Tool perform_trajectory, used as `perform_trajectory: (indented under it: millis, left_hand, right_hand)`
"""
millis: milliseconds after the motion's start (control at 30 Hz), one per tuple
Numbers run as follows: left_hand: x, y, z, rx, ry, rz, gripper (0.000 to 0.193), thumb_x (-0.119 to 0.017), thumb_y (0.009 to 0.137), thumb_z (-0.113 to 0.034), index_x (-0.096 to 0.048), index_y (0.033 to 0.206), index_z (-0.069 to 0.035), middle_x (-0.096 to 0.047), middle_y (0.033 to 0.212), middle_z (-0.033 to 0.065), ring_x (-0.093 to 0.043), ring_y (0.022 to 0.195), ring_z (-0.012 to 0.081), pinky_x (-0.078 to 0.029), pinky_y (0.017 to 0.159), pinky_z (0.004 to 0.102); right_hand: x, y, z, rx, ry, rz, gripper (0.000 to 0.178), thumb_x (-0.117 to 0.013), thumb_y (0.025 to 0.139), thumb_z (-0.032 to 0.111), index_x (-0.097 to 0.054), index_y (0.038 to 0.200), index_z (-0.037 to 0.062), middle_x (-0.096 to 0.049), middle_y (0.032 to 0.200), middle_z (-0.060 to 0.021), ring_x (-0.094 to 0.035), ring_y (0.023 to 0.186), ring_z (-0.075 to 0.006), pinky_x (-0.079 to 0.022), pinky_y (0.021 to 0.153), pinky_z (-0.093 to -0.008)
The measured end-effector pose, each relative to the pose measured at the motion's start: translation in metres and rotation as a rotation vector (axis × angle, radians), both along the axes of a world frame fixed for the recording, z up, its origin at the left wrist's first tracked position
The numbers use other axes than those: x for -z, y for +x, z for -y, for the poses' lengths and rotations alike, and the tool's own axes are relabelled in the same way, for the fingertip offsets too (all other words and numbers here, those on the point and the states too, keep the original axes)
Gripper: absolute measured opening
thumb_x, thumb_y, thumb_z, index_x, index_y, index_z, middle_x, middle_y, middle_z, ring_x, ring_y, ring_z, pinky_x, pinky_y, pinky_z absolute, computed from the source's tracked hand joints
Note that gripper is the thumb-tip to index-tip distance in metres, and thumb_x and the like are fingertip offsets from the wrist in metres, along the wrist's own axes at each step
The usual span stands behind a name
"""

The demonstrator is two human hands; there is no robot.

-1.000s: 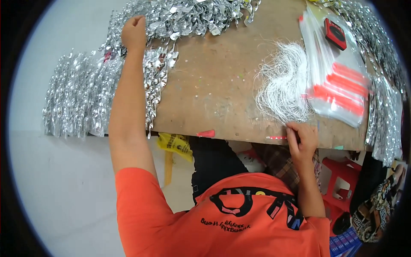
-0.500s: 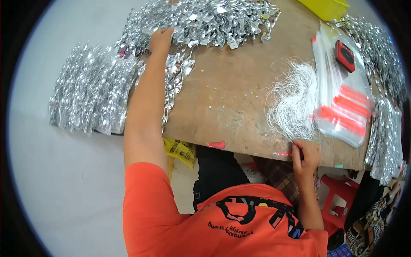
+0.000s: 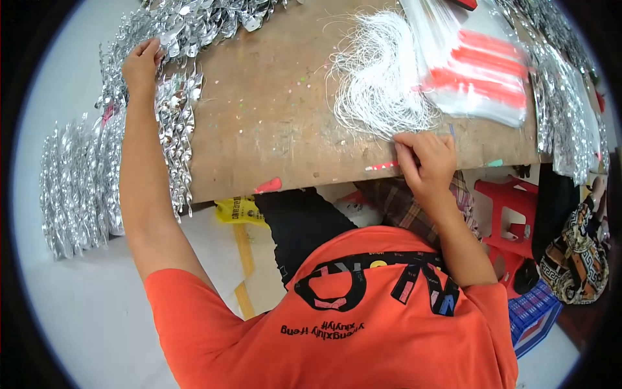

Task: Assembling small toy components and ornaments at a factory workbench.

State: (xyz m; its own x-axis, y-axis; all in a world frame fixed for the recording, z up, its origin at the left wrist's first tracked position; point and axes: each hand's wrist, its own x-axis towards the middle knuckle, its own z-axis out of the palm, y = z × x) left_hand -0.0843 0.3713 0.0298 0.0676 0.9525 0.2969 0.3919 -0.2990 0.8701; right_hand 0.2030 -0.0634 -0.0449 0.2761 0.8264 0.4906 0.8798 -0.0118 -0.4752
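Note:
My left hand (image 3: 142, 67) is stretched to the far left, its fingers closed at the near edge of a heap of twisted silver foil strands (image 3: 201, 24). It pinches the foil there, though the exact strands are hard to make out. More foil strands (image 3: 175, 133) hang down beside my forearm over the table edge. By the front edge, my right hand (image 3: 429, 162) has thumb and forefinger pinched together at the lower end of a loose hank of white string (image 3: 379, 78). The fingertips touch the string; a single thread between them is too fine to see.
Clear plastic bags with red bands (image 3: 479, 78) lie right of the string on the wooden table (image 3: 272, 117). Silver foil bundles hang at the left (image 3: 78, 188) and right (image 3: 567, 110) ends. Below stand a red stool (image 3: 508, 207) and a blue crate (image 3: 532, 314).
My view has shifted, so the table and its things sit higher and further left. Both hands stay at the foil and the string; the right hand's fingers are still pinched.

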Motion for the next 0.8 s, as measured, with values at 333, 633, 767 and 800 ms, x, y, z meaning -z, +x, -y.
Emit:
perform_trajectory:
  millis: [333,633,767,800]
  left_hand:
    - [-0.124,-0.051,0.128,-0.285,0.6,0.177,0.022,-0.066,0.078,-0.013,-0.061,0.092,0.003,-0.062,0.085,0.0078,-0.054,0.073,0.0116,-0.042,0.064,0.0236]
    - [-0.11,-0.047,0.28,-0.112,0.54,0.417,0.02,-0.042,0.09,-0.011,-0.049,0.089,0.008,-0.054,0.082,0.0171,-0.054,0.075,0.0218,-0.045,0.067,0.0277]
    - [-0.048,-0.032,0.333,-0.058,0.263,0.483,0.023,-0.046,0.091,-0.015,-0.042,0.107,0.002,-0.051,0.07,0.0074,-0.042,0.052,0.0127,-0.034,0.045,0.0241]
    - [-0.034,-0.029,0.343,-0.005,0.107,0.546,0.025,-0.047,0.092,-0.017,-0.042,0.109,0.001,-0.049,0.068,0.0057,-0.041,0.053,0.0111,-0.033,0.045,0.0229]
  right_hand:
    - [-0.001,0.002,0.012,-0.082,0.045,-0.181,0.008,-0.061,0.076,0.008,-0.063,0.084,0.0091,-0.059,0.071,-0.0024,-0.05,0.061,-0.0175,-0.032,0.063,-0.0296]
    - [-0.006,-0.006,-0.028,-0.461,0.09,0.174,0.013,-0.064,0.072,0.009,-0.062,0.085,0.0123,-0.052,0.067,-0.0009,-0.05,0.061,-0.017,-0.033,0.061,-0.0287]
    - [-0.003,-0.005,-0.043,-0.557,0.042,0.336,0.01,-0.059,0.07,0.009,-0.058,0.08,0.0122,-0.051,0.071,-0.0008,-0.048,0.059,-0.0172,-0.034,0.062,-0.0285]
    - [-0.005,-0.006,-0.044,-0.565,0.045,0.335,0.01,-0.059,0.07,0.009,-0.058,0.08,0.0122,-0.051,0.071,-0.0008,-0.048,0.059,-0.0172,-0.034,0.062,-0.0285]
